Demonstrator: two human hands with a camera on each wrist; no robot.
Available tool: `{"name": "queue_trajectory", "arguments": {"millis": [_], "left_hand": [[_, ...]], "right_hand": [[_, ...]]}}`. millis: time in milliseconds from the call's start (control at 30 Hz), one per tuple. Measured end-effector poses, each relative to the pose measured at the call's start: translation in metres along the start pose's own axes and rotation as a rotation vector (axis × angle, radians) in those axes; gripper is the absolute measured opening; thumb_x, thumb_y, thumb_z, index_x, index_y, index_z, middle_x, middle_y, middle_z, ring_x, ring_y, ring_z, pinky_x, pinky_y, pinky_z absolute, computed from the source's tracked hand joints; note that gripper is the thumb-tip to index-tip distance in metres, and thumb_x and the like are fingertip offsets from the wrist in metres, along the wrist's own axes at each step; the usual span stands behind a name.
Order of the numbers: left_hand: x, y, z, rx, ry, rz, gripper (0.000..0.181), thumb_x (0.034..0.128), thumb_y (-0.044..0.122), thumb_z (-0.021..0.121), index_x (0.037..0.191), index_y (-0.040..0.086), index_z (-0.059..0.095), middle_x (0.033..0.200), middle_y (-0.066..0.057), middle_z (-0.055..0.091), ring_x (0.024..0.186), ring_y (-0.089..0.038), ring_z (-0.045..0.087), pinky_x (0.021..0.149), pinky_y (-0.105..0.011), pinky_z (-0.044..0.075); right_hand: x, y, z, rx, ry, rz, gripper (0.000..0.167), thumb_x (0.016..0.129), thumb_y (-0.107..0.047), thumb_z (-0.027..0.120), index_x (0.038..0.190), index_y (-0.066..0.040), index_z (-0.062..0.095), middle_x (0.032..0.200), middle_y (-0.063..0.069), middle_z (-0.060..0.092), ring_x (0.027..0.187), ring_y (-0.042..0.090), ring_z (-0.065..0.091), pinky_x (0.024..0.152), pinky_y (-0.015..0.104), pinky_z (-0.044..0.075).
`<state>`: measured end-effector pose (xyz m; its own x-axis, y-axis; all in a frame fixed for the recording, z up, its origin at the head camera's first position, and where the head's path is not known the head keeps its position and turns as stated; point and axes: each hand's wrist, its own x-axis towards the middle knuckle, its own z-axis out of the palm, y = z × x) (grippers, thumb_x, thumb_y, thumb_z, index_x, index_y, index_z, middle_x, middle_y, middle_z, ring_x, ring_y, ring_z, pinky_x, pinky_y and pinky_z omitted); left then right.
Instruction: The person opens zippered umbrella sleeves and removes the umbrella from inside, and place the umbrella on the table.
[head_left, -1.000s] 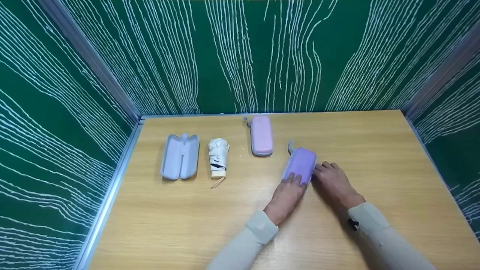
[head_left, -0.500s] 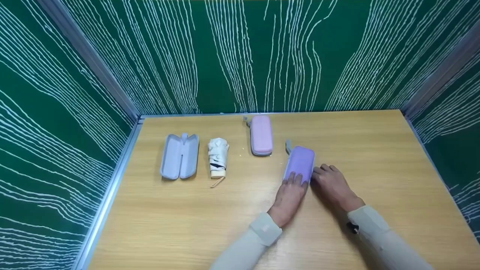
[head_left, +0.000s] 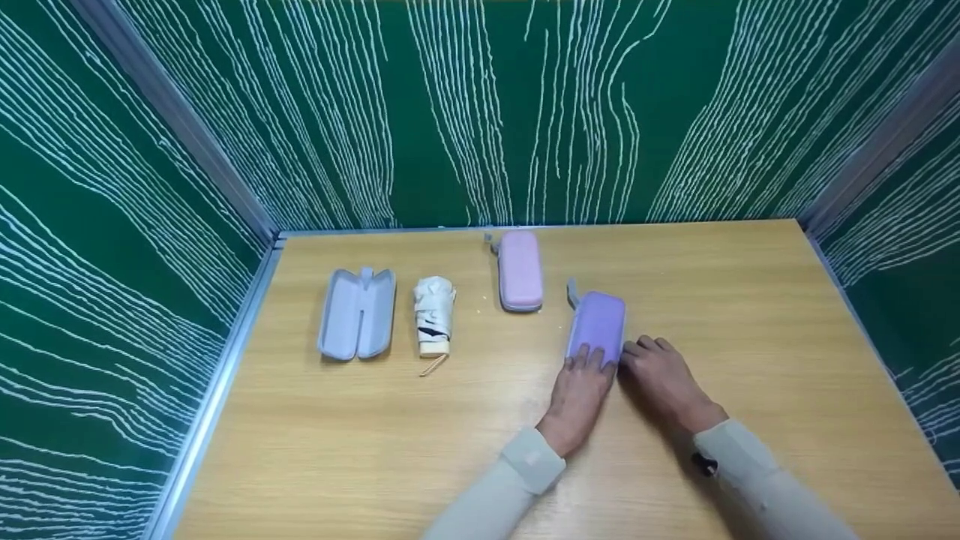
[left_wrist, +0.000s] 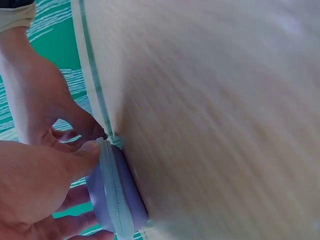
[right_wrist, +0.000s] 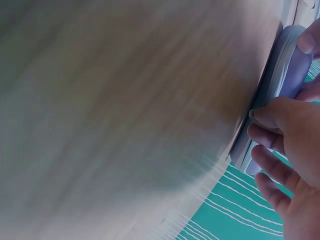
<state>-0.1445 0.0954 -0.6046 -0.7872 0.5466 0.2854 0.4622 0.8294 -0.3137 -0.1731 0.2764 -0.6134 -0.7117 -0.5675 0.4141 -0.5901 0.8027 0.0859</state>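
Observation:
A purple zip-up hard case lies on the table right of the middle, its grey strap loop at the far left corner. My left hand holds the case's near end, fingers spread over the top. Its thumb presses the pale zip edge in the left wrist view. At the right side, the thumb and index finger of my right hand pinch at the zip seam, seen closely along the case in the right wrist view. Whatever pull lies between those fingertips is hidden.
A pink zip case lies behind, near the table's back edge. Left of it are a folded white compact umbrella and an opened pale grey case. Green panels with white lines enclose the wooden table.
The right hand has slid slightly towards me along the case's right side. The purple case has shifted and turned a little straighter, with the left hand staying on it.

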Motion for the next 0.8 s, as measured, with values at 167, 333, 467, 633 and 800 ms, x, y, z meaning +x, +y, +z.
{"name": "queue_trajectory", "arguments": {"millis": [167, 333, 467, 633, 800], "left_hand": [[0.001, 0.003, 0.001, -0.011, 0.037, -0.034, 0.025, 0.0967, 0.023, 0.07, 0.119, 0.033, 0.076, 0.127, 0.007, 0.067, 0.117, -0.013, 0.061, 0.084, -0.024, 0.057], [0.003, 0.007, 0.003, -0.054, 0.084, -0.069, 0.021, 0.094, 0.021, 0.072, 0.113, 0.03, 0.077, 0.122, 0.006, 0.07, 0.114, -0.014, 0.065, 0.083, -0.024, 0.059], [0.005, 0.01, 0.004, -0.059, 0.117, -0.081, 0.02, 0.092, 0.022, 0.073, 0.11, 0.029, 0.078, 0.121, 0.006, 0.072, 0.114, -0.015, 0.068, 0.088, -0.024, 0.059], [0.007, 0.013, 0.004, -0.044, 0.139, -0.1, 0.019, 0.0913, 0.022, 0.074, 0.108, 0.03, 0.078, 0.118, 0.006, 0.072, 0.111, -0.014, 0.068, 0.081, -0.023, 0.06], [0.008, 0.015, 0.002, -0.042, 0.128, -0.111, 0.021, 0.0914, 0.021, 0.075, 0.11, 0.03, 0.079, 0.117, 0.005, 0.072, 0.11, -0.014, 0.067, 0.077, -0.023, 0.06]], "right_hand": [[-0.002, -0.003, -0.001, -0.011, -0.019, 0.001, 0.029, 0.076, 0.016, 0.077, 0.1, 0.0, 0.079, 0.09, 0.012, 0.073, 0.081, 0.031, 0.06, 0.07, 0.045, 0.054], [-0.005, -0.005, -0.002, 0.002, -0.011, 0.004, 0.021, 0.08, 0.013, 0.073, 0.095, 0.0, 0.078, 0.088, 0.012, 0.072, 0.081, 0.031, 0.059, 0.07, 0.045, 0.053], [-0.006, -0.005, -0.003, 0.019, 0.014, 0.004, 0.013, 0.082, 0.009, 0.067, 0.089, 0.0, 0.074, 0.084, 0.012, 0.068, 0.08, 0.031, 0.057, 0.069, 0.045, 0.05], [-0.007, -0.005, -0.003, 0.037, 0.03, -0.006, 0.013, 0.08, 0.009, 0.067, 0.087, 0.001, 0.074, 0.083, 0.013, 0.068, 0.078, 0.032, 0.057, 0.068, 0.046, 0.05], [-0.008, -0.006, -0.003, 0.04, 0.05, -0.015, 0.014, 0.076, 0.011, 0.07, 0.085, 0.001, 0.074, 0.081, 0.012, 0.068, 0.077, 0.032, 0.057, 0.068, 0.045, 0.05]]}}
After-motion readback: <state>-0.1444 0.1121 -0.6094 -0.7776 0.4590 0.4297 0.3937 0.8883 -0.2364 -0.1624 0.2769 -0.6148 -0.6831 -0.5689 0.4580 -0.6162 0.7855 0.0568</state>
